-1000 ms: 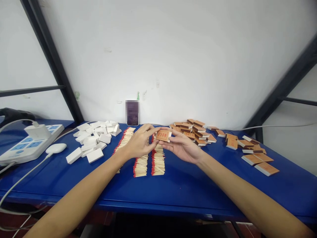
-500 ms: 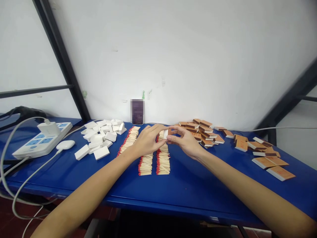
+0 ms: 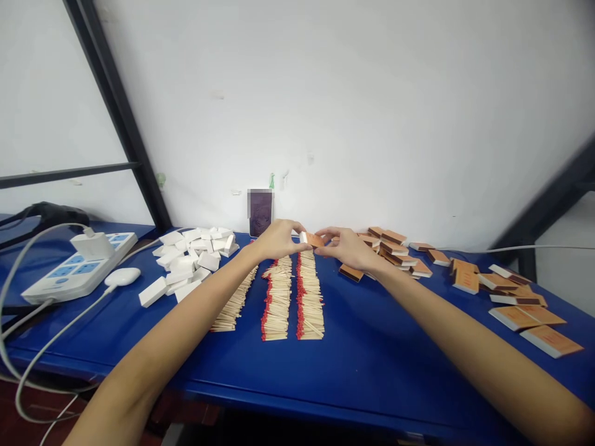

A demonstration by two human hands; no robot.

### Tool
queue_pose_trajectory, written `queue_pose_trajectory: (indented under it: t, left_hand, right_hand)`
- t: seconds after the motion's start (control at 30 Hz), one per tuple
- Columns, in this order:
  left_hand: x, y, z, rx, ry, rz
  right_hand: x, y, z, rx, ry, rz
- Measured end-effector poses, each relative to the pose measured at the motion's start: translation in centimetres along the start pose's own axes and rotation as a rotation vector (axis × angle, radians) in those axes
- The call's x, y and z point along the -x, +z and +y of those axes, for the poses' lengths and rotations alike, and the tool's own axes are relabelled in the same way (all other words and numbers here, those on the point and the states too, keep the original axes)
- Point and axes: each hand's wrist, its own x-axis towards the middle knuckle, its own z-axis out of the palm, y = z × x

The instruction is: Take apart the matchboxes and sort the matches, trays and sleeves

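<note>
An orange matchbox with a white end [image 3: 312, 240] is held up between both hands, over the far end of the match rows. My left hand [image 3: 281, 238] pinches its white end, and my right hand [image 3: 341, 246] grips its orange side. Below lie rows of red-tipped matches: one on the right [image 3: 310, 297], one in the middle [image 3: 277, 300], and one on the left [image 3: 237, 301] partly hidden by my left forearm. White box trays [image 3: 186, 257] are heaped to the left. Orange matchboxes [image 3: 395, 248] are piled just right of my right hand.
More orange matchboxes [image 3: 511, 294] spread over the right of the blue table [image 3: 353, 371]. A phone [image 3: 261, 212] leans on the wall. At left are a power strip [image 3: 79, 266], a white charging puck [image 3: 123, 276] and cables. Black metal bars [image 3: 116, 111] frame both sides.
The box between my hands now shows its orange face and sits slightly higher. Both hands have moved up a little. A dark-sided matchbox shows below my right hand. The view has shifted slightly.
</note>
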Motion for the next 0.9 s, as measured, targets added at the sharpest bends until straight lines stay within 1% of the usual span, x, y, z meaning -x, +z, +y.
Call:
queue_pose_trajectory:
  t: [0.03, 0.1, 0.13, 0.27, 0.43, 0.53, 0.7, 0.8, 0.9]
  left_hand:
    - [-0.1, 0.1, -0.3, 0.002, 0.007, -0.063]
    - [-0.2, 0.5, -1.0, 0.004, 0.032, -0.154]
    - [-0.2, 0.7, -1.3, 0.002, 0.051, -0.169]
    - [-0.1, 1.2, -2.1, -0.001, 0.117, -0.162]
    - [0.0, 1.5, -2.3, 0.042, 0.092, -0.252]
    - [0.2, 1.5, -2.1, 0.090, 0.073, -0.282]
    - [0.4, 1.0, -1.8, 0.118, 0.007, -0.289]
    - [0.7, 0.8, -2.1, 0.108, -0.024, -0.301]
    - [1.2, 0.8, -2.4, 0.091, -0.038, -0.286]
  right_hand:
    - [0.0, -0.1, 0.2, 0.113, -0.020, -0.013]
    - [0.0, -0.3, 0.5, 0.252, -0.050, -0.038]
    - [-0.1, -0.3, 0.6, 0.291, -0.060, -0.056]
    - [-0.5, -0.3, 1.1, 0.383, -0.086, -0.126]
    - [-0.8, -0.5, 1.9, 0.355, -0.104, -0.217]
    - [-0.9, -0.6, 2.3, 0.321, -0.108, -0.250]
    - [-0.8, -1.0, 2.3, 0.302, -0.090, -0.266]
    - [-0.8, -1.4, 2.3, 0.299, -0.059, -0.291]
    - [-0.9, -1.8, 2.7, 0.353, -0.020, -0.282]
